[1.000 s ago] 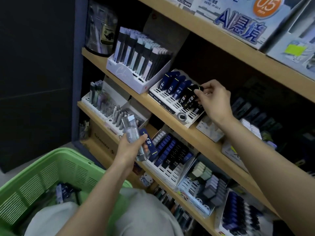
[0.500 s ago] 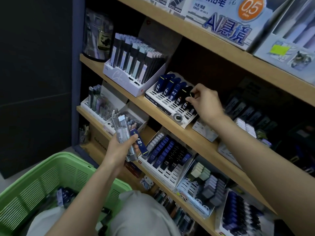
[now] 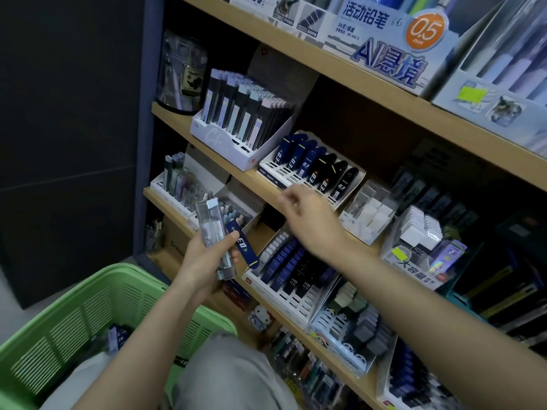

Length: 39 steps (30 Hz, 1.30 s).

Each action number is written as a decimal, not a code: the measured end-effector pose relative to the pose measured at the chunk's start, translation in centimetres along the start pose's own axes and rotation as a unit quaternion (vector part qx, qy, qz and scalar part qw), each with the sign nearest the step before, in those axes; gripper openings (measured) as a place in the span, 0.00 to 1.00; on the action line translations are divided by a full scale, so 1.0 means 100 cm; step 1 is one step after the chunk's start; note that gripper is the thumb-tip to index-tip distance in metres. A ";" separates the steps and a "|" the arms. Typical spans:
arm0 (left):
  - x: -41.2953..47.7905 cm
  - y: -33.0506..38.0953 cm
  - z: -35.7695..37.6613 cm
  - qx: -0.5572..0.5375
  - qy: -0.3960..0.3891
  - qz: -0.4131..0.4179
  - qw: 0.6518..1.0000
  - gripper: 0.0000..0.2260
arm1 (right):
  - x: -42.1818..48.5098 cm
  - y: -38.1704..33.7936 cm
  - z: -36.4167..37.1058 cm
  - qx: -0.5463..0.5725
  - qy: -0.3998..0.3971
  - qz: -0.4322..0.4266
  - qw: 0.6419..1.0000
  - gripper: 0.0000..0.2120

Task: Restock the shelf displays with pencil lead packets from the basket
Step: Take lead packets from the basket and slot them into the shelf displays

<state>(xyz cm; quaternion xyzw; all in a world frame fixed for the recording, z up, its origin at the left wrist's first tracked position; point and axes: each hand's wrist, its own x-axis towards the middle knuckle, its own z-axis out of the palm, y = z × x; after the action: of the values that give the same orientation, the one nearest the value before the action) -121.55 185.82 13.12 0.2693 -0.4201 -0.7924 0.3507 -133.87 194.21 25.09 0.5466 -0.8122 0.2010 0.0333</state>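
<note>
Lead packets (image 3: 213,232) are fanning out, gripped by the left hand (image 3: 204,261); navy packet (image 3: 243,247) could be slipping free; right hand (image 3: 307,223) is hovering nearby, fingers loosely curled, empty.

White slotted display tray (image 3: 276,169): three navy lead packets (image 3: 296,152) and three black lead packets (image 3: 328,173) in a row, tilted back. Below-left of tray: clear flat lead cases (image 3: 214,229) plus one navy packet (image 3: 243,248), fanned in left hand (image 3: 201,261). Further below-left: green slatted plastic basket (image 3: 74,321), blurred packets (image 3: 117,335) inside.

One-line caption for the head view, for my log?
Left hand grips clear and blue lead packets; empty right hand hovers by the display tray.
</note>
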 end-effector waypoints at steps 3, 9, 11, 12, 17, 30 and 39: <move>-0.004 0.003 -0.003 -0.012 0.010 0.006 1.000 0.08 | -0.020 -0.019 0.029 0.092 -0.184 0.072 0.976 0.17; -0.010 0.011 -0.013 -0.020 0.032 0.035 0.999 0.09 | -0.029 -0.027 0.050 0.294 -0.169 0.143 0.930 0.10; -0.009 0.015 -0.016 -0.017 0.031 0.037 0.999 0.11 | -0.026 -0.027 0.041 0.301 -0.119 0.119 0.939 0.06; -0.009 0.015 -0.018 -0.012 0.028 0.035 0.999 0.12 | -0.023 -0.027 0.035 0.304 -0.096 0.113 0.941 0.04; -0.008 0.014 -0.024 0.003 0.031 0.022 0.999 0.14 | 0.015 -0.015 -0.001 0.250 0.071 0.087 0.962 0.05; -0.006 0.017 -0.033 0.045 0.037 0.015 0.998 0.13 | 0.084 0.021 -0.030 -0.057 0.128 0.011 0.990 0.11; -0.012 0.018 -0.062 0.106 0.013 0.006 0.994 0.07 | 0.101 0.022 -0.030 -0.098 0.066 0.022 0.993 0.13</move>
<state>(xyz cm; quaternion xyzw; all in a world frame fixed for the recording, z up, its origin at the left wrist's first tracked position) -115.75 183.10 11.72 0.3130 -0.4988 -0.7377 0.3302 -140.43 187.20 29.96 0.5084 -0.8359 0.1567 0.1353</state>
